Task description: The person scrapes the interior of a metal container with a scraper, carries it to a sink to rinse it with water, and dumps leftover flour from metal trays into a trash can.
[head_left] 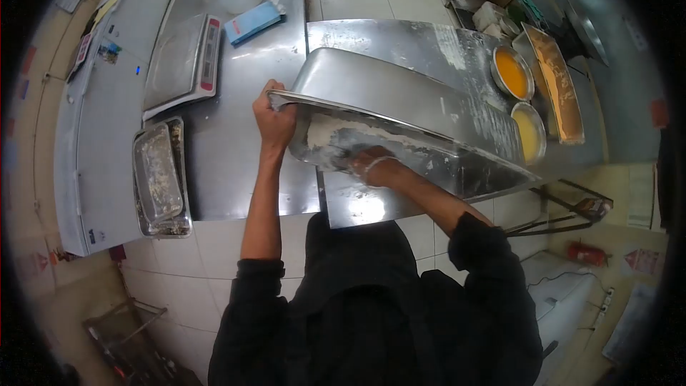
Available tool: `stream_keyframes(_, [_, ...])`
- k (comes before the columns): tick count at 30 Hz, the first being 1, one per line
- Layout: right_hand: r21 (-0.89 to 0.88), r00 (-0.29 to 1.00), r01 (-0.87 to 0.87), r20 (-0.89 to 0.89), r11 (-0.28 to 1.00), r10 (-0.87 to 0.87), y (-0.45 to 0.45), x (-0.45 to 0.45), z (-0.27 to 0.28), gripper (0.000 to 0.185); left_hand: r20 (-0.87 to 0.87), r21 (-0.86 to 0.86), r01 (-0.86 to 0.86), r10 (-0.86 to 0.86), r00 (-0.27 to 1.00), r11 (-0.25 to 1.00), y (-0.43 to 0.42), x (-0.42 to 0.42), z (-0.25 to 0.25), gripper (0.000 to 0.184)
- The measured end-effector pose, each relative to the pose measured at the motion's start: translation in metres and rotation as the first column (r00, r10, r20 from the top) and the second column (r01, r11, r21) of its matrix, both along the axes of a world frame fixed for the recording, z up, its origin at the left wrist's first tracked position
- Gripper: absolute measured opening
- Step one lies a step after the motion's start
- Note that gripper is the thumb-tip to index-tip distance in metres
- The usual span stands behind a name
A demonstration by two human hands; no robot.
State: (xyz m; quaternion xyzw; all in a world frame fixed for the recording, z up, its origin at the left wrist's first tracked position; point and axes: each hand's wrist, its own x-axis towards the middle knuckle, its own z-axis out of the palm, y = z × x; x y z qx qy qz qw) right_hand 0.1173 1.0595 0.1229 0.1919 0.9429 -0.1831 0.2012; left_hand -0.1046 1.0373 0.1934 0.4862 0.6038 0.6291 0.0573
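A deep rectangular metal pan (400,78) is tipped on its side on the steel table, its opening turned toward me. My left hand (276,114) grips the rim at its upper left corner, fingers wrapped over the edge. Inside the pan is my right hand (371,164), with its fingers curled and partly blurred close to the lower left inner wall. Something greyish shows by those fingertips, too unclear to name. Pale flour-like powder (325,131) coats the inner wall in patches.
Right of the pan stand a bowl of orange liquid (511,75), a bowl of yellow liquid (529,136) and a long tray with brown contents (557,89). To the left are a scale (204,64), a blue packet (254,23) and stacked dirty trays (161,171).
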Motion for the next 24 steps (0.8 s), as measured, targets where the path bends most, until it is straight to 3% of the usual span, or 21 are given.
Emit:
stream_keyframes(2, [-0.037, 0.997, 0.033, 0.070, 0.999, -0.030, 0.001, -0.017, -0.005, 0.029, 0.005, 0.017, 0.061, -0.062, 0.998, 0.998, -0.002, -0.001, 0.003, 0.016])
stream_keyframes(4, [-0.024, 0.989, 0.054, 0.137, 0.998, -0.050, 0.001, -0.025, 0.005, 0.049, 0.012, 0.028, 0.087, -0.087, 0.996, 0.996, -0.003, -0.003, 0.003, 0.016])
stream_keyframes(6, [-0.022, 0.997, 0.068, 0.048, 0.997, -0.067, 0.009, 0.003, 0.035, 0.041, 0.042, 0.028, 0.131, -0.132, 0.990, 0.991, -0.004, -0.005, 0.004, 0.014])
stream_keyframes(8, [-0.005, 0.968, 0.239, 0.084, 0.971, -0.237, 0.012, 0.062, 0.025, 0.037, 0.107, 0.023, 0.151, -0.153, 0.982, 0.988, -0.007, -0.003, 0.008, 0.013])
stream_keyframes(10, [0.056, 0.944, 0.206, 0.249, 0.977, -0.214, 0.003, 0.084, 0.083, 0.038, 0.110, 0.034, 0.171, -0.174, 0.978, 0.985, -0.006, -0.004, 0.012, 0.012])
stream_keyframes(12, [0.051, 0.745, 0.284, 0.617, 0.957, -0.254, 0.007, 0.117, 0.060, 0.042, 0.114, 0.039, 0.180, -0.183, 0.976, 0.983, -0.005, -0.007, 0.010, 0.012])
stream_keyframes(13, [0.054, 0.738, 0.282, 0.625, 0.958, -0.253, 0.010, 0.123, 0.048, 0.042, 0.116, 0.028, 0.195, -0.197, 0.973, 0.980, -0.006, -0.007, 0.006, 0.012])
stream_keyframes(15, [-0.055, 0.865, 0.241, 0.466, 0.969, -0.189, 0.007, 0.134, 0.019, 0.043, 0.140, 0.016, 0.204, -0.204, 0.969, 0.979, -0.005, -0.007, 0.005, 0.012])
stream_keyframes(16, [0.003, 0.933, 0.258, 0.258, 0.966, -0.250, -0.001, 0.118, 0.008, 0.041, 0.150, 0.006, 0.224, -0.222, 0.964, 0.975, -0.006, -0.005, 0.004, 0.012])
stream_keyframes(18, [-0.069, 0.974, 0.226, 0.039, 0.972, -0.224, 0.002, 0.060, 0.011, 0.041, 0.135, 0.016, 0.226, -0.227, 0.965, 0.974, -0.008, -0.005, 0.005, 0.012])
stream_keyframes(20, [-0.001, 0.963, 0.234, 0.134, 0.972, -0.232, 0.016, 0.028, -0.036, 0.042, 0.125, 0.038, 0.209, -0.212, 0.969, 0.977, -0.007, -0.004, 0.005, 0.011])
stream_keyframes(23, [0.012, 0.927, 0.278, 0.260, 0.960, -0.272, 0.013, -0.016, 0.031, 0.040, 0.131, 0.002, 0.249, -0.247, 0.960, 0.969, -0.010, -0.008, 0.004, 0.011])
stream_keyframes(24, [-0.060, 0.967, 0.209, 0.162, 0.976, -0.198, 0.009, -0.008, 0.065, 0.040, 0.133, -0.008, 0.245, -0.242, 0.961, 0.969, -0.011, -0.008, 0.003, 0.010])
